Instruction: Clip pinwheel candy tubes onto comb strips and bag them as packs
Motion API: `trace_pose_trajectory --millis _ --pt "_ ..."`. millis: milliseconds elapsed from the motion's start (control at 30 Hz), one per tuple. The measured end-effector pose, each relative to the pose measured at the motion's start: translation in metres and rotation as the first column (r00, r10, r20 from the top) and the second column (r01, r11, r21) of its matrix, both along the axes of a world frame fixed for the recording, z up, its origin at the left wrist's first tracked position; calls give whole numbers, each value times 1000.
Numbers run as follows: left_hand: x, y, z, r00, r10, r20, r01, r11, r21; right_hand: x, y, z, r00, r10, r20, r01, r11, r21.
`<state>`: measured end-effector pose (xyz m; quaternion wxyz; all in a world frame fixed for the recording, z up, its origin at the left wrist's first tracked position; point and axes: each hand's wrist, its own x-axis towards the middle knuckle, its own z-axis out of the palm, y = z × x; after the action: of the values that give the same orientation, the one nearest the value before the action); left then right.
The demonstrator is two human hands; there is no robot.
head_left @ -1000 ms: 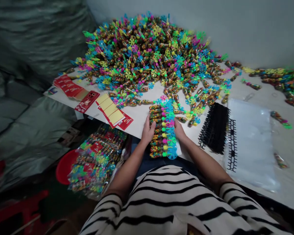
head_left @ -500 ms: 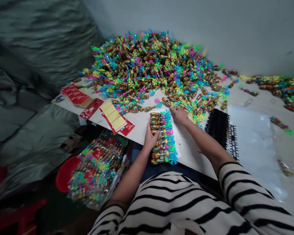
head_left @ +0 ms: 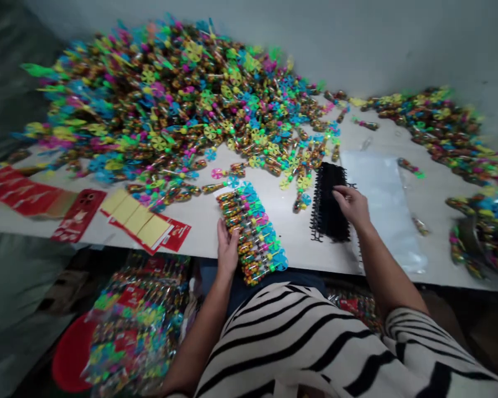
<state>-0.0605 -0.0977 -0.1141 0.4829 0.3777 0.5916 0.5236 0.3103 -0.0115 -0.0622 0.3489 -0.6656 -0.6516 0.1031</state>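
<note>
My left hand [head_left: 227, 246] grips the near left side of a row of candy-filled bottles [head_left: 249, 232]. The bottles lie side by side, their pinwheel tops in blue, green and pink pointing right. Part of the row overhangs the table's front edge. Over on the right, my right hand [head_left: 354, 205] has its thumb and fingers pinched at a stack of black plastic strips [head_left: 330, 207] with toothed edges. The fingertips are at the upper strips; how many they hold I cannot make out.
A large heap of the pinwheel bottles [head_left: 182, 105] covers the back of the table. Clear plastic bags [head_left: 382, 204] lie right of the strips. Red cards [head_left: 20, 193], a phone in a red case [head_left: 78, 215] and yellow labels [head_left: 135, 218] lie left. Filled packs [head_left: 136, 315] stand below.
My right hand has moved from the loose bottles at the heap's edge to the black strips. The bottle row in my left hand has tilted, and the camera has turned right.
</note>
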Motion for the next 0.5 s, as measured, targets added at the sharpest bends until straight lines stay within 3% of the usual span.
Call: trace_pose_trajectory --millis 67,133,233,300,400,500 --pt "2 3 3 999 -12 -36 13 1000 16 51 -39 -8 966 -243 87 240 970 42" --pt "4 6 8 997 -24 -68 26 999 20 88 -69 -21 903 -395 169 392 919 54" --pt "6 12 13 994 -33 -103 36 999 20 116 -92 -44 873 -444 202 455 891 -4" --pt "5 17 14 995 -44 -94 46 999 20 123 -95 -52 865 -486 123 494 868 -45" --pt "-1 21 10 999 -5 -48 5 1000 10 136 -87 -42 806 -589 -63 585 808 -73" --pt "-12 21 11 983 119 -143 -116 993 32 148 -67 -6 787 -600 -146 607 795 9"
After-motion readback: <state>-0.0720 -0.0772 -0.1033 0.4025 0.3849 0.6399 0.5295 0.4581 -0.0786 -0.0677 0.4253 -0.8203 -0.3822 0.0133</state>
